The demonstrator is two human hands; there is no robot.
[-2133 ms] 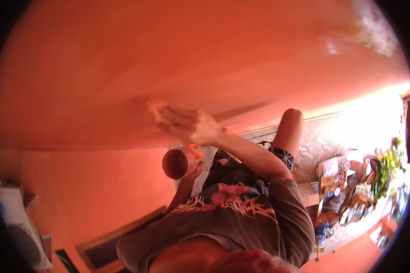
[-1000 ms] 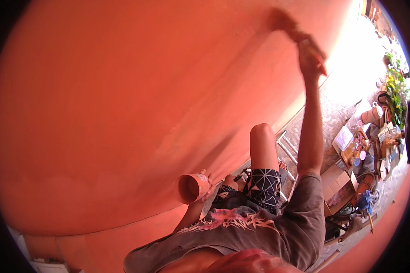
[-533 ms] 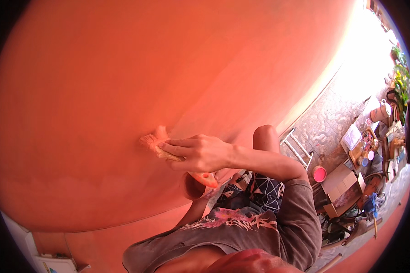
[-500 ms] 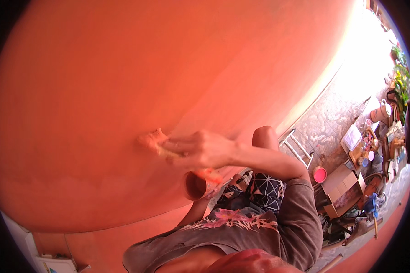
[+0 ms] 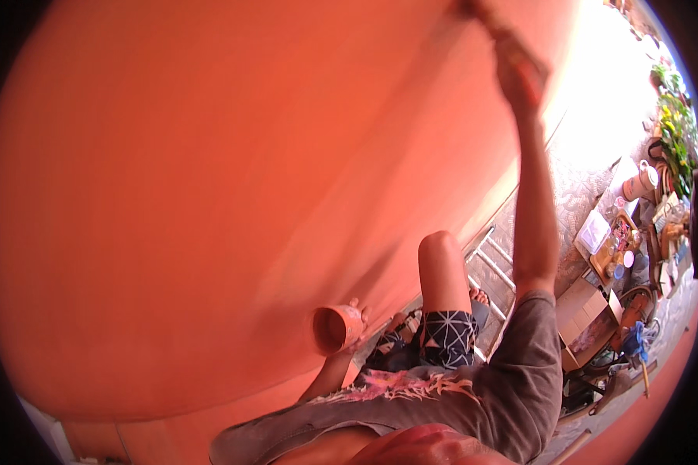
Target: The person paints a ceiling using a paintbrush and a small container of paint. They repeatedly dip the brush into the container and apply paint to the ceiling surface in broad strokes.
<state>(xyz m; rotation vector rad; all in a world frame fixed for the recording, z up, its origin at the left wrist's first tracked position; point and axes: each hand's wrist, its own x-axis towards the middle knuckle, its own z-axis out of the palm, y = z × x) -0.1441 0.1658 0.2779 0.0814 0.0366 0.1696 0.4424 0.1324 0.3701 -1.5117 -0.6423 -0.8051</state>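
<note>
My right hand [image 5: 522, 76] is stretched far up along the orange wall [image 5: 233, 178], closed round a paintbrush [image 5: 485, 17]. The brush's dark tip meets the wall near the top edge, and both are somewhat blurred. Low in front of my body, my left hand [image 5: 358, 324] is wrapped round an orange-stained paint cup [image 5: 335, 329]. The cup is tilted so that its round mouth shows. Most of the left hand's fingers are hidden behind it.
A metal ladder [image 5: 495, 267] stands beside my bent knee [image 5: 442, 256]. To the right on the tiled floor are a cardboard box [image 5: 585, 314], a bucket [image 5: 640, 182], a blue cloth [image 5: 637, 341] and plants [image 5: 675, 124]. Strong light comes in at the upper right.
My right hand has swept from the middle of the wall up to the upper right with the brush. The left hand with the cup has barely moved.
</note>
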